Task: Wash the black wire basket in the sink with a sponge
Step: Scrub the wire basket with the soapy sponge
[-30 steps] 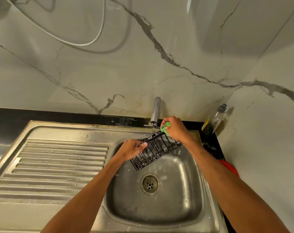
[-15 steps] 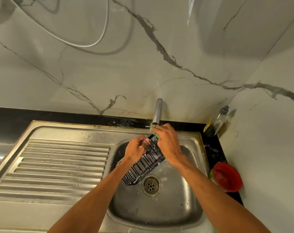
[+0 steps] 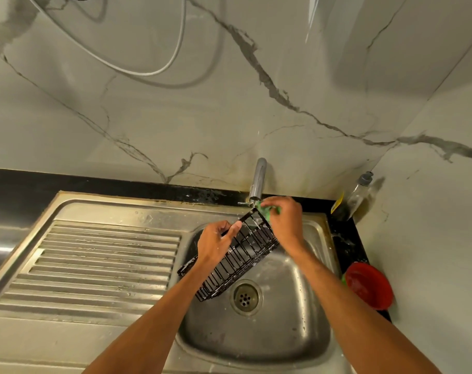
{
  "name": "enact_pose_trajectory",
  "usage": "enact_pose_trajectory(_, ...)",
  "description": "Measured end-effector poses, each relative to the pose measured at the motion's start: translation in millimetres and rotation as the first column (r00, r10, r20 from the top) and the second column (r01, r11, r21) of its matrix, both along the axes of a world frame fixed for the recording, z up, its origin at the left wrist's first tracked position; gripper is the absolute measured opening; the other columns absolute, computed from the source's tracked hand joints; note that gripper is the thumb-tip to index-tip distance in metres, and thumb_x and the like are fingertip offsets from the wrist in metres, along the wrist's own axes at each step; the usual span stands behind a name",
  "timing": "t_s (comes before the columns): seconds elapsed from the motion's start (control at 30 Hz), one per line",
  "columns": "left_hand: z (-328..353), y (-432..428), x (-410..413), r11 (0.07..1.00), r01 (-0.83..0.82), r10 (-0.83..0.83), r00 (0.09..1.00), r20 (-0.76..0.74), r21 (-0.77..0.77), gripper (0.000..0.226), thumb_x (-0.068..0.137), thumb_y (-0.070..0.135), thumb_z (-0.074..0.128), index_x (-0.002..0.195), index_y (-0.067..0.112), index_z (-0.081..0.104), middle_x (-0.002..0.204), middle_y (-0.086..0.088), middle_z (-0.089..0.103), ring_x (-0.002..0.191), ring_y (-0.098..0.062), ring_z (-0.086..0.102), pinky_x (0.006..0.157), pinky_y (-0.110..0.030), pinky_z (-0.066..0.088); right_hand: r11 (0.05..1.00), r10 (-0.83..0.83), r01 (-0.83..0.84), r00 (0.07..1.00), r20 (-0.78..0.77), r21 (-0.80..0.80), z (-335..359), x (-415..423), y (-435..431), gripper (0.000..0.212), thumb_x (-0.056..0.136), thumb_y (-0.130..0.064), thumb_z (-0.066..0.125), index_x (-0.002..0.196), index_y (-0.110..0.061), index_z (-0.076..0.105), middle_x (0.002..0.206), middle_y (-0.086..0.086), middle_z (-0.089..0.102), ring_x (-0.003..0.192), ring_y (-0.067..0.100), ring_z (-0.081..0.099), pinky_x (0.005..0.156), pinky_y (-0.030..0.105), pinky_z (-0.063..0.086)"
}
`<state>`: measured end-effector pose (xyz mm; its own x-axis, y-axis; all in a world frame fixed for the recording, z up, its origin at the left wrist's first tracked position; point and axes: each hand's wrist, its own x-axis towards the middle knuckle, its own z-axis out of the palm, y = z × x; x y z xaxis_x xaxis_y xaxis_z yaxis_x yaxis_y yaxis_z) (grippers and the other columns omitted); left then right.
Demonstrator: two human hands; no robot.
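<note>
A black wire basket (image 3: 237, 261) hangs tilted over the steel sink (image 3: 288, 330), its long axis running from lower left to the tap. My left hand (image 3: 216, 242) grips its upper left rim. My right hand (image 3: 284, 224) holds a green sponge (image 3: 265, 210) against the basket's far end, just under the tap (image 3: 257, 180). White suds speck the wires. Most of the sponge is hidden under my fingers.
A ribbed steel drainboard (image 3: 94, 265) lies to the left of the bowl. The drain (image 3: 245, 296) sits below the basket. A red bowl (image 3: 369, 286) stands on the black counter at right, and a soap bottle (image 3: 360, 194) stands in the back corner.
The basket has swung from lying across the bowl to pointing at the tap. My right hand with the sponge slid along it and now sits at its far end again.
</note>
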<state>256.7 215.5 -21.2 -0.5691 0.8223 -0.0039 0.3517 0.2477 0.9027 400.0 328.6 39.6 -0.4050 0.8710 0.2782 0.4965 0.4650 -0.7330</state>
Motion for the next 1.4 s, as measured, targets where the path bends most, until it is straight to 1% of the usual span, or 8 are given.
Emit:
enact_pose_trajectory(0.2,6.0,-6.1,-2.2,0.989,-0.061,0.028,0.971,0.237,0.135,0.055,0.078,0.073,0.066,0.058,0.024,0.050,0.050,0.011,0.038,0.050,-0.012,0.033,0.058,-0.034,0.032,0.957,0.011,-0.079,0.971,-0.237,-0.280,5.4,1.0,-6.3,0.036,0.086,0.008,0.063,0.087,-0.026,0.076,0.099,-0.009,0.075,0.096,0.003,0.068,0.082,0.017,0.054)
enact_pose_trajectory(0.43,10.3,-21.4,-4.6,0.978,-0.070,-0.006,0.933,0.361,0.197,0.052,0.081,0.060,0.071,0.066,0.014,0.053,0.052,0.006,0.034,0.044,-0.011,0.028,0.042,-0.023,0.028,0.894,0.214,-0.201,0.977,-0.014,-0.400,6.0,11.6,22.3,0.031,0.095,0.004,0.053,0.112,-0.016,0.070,0.123,-0.011,0.061,0.114,0.008,0.056,0.098,0.035,0.049)
enact_pose_trajectory(0.67,5.9,-22.9,-9.7,0.974,-0.055,-0.045,0.904,0.426,0.220,0.055,0.092,0.051,0.062,0.080,-0.002,0.064,0.077,-0.024,0.068,0.067,-0.033,0.060,0.072,-0.034,0.052,0.805,0.203,-0.254,0.967,-0.154,-0.536,16.1,1.0,13.5,0.025,0.093,0.008,0.054,0.104,-0.008,0.068,0.109,-0.008,0.064,0.098,0.006,0.065,0.080,0.025,0.057)
enact_pose_trajectory(0.77,23.2,-17.7,-4.9,0.964,0.003,-0.111,0.912,0.394,0.264,0.047,0.100,0.048,0.057,0.079,0.006,0.059,0.067,-0.010,0.057,0.059,-0.021,0.052,0.060,-0.026,0.047,0.854,0.167,-0.211,0.977,-0.134,-0.476,13.4,-10.4,12.9,0.022,0.089,0.004,0.063,0.102,-0.010,0.073,0.107,-0.005,0.071,0.103,0.007,0.063,0.095,0.032,0.052)
enact_pose_trajectory(0.87,24.6,-9.3,2.0,0.967,0.047,-0.131,0.934,0.333,0.249,0.039,0.101,0.028,0.061,0.072,0.004,0.052,0.053,-0.004,0.047,0.045,-0.016,0.043,0.048,-0.023,0.039,0.938,0.102,-0.110,0.994,-0.042,-0.329,11.6,-23.3,6.0,0.023,0.089,0.000,0.065,0.102,-0.015,0.075,0.111,0.001,0.072,0.096,0.014,0.067,0.085,0.036,0.057)
enact_pose_trajectory(0.97,19.7,-4.9,7.4,0.970,-0.056,-0.034,0.933,0.359,0.236,0.035,0.099,0.022,0.064,0.068,0.009,0.053,0.048,0.002,0.046,0.040,-0.011,0.040,0.046,-0.021,0.037,0.991,0.005,0.001,0.999,0.043,-0.132,14.3,-22.7,-14.7,0.021,0.092,0.001,0.060,0.107,-0.010,0.070,0.112,0.001,0.070,0.085,0.005,0.062,0.066,0.015,0.052)
enact_pose_trajectory(1.13,19.2,7.0,-0.4,0.958,-0.173,0.073,0.918,0.390,0.229,0.031,0.098,0.021,0.066,0.070,0.012,0.056,0.051,0.005,0.046,0.044,-0.008,0.039,0.046,-0.020,0.035,0.961,0.236,-0.253,0.960,0.154,0.108,-7.4,-2.8,-67.1,0.049,0.084,0.017,0.054,0.118,-0.014,0.071,0.120,0.000,0.070,0.113,0.009,0.062,0.105,0.024,0.043)
enact_pose_trajectory(1.4,20.3,8.8,2.9,0.944,-0.295,0.184,0.845,0.502,0.150,0.031,0.098,0.021,0.065,0.069,0.019,0.052,0.052,0.008,0.042,0.045,-0.003,0.034,0.046,-0.019,0.032,0.964,0.008,-0.052,0.985,0.170,0.260,-19.7,12.5,-48.4,0.046,0.080,0.014,0.064,0.112,-0.017,0.073,0.118,-0.001,0.071,0.110,0.015,0.065,0.103,0.032,0.046)
